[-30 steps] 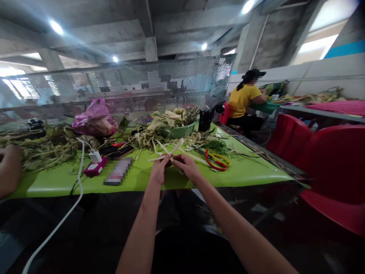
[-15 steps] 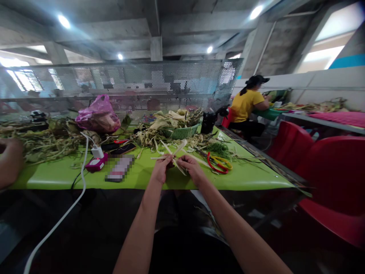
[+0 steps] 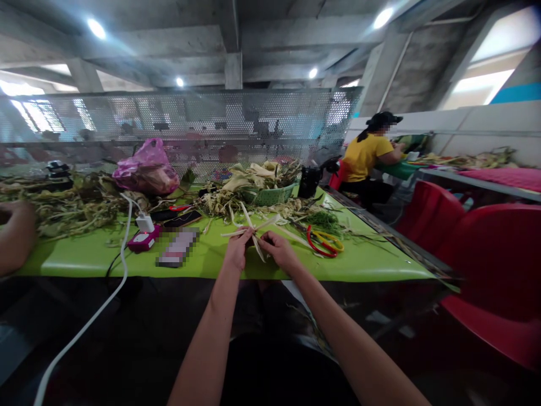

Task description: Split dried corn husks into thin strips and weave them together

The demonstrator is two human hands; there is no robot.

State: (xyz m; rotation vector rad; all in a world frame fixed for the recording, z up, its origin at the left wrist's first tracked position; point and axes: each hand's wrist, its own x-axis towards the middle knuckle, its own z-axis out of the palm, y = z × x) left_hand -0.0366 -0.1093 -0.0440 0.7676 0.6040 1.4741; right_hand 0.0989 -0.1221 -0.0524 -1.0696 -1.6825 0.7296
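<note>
Pale dried leaf strips (image 3: 246, 214) cross each other and fan outward like a star just above the green tabletop. My left hand (image 3: 238, 248) pinches them near the crossing, thumb and fingers closed. On the other side my right hand (image 3: 278, 248) is closed with its fingertips on a strip close to the crossing. One end points down between the two hands. Fingers cover part of the crossing, so how the strips interlace cannot be seen. Scissors (image 3: 324, 242) with red and yellow handles lie to the right of my right hand.
A phone (image 3: 178, 248) and a magenta power socket (image 3: 143, 239) with a white cable lie left. Behind are a green basket (image 3: 270, 195) of dried leaves and a purple bag (image 3: 146, 169). Another person's hand (image 3: 19, 234) is at far left; a person in yellow (image 3: 367, 155) sits right.
The strips have turned slightly between my hands, and the lower end now points more straight down. My right hand has shifted a little to the left.
</note>
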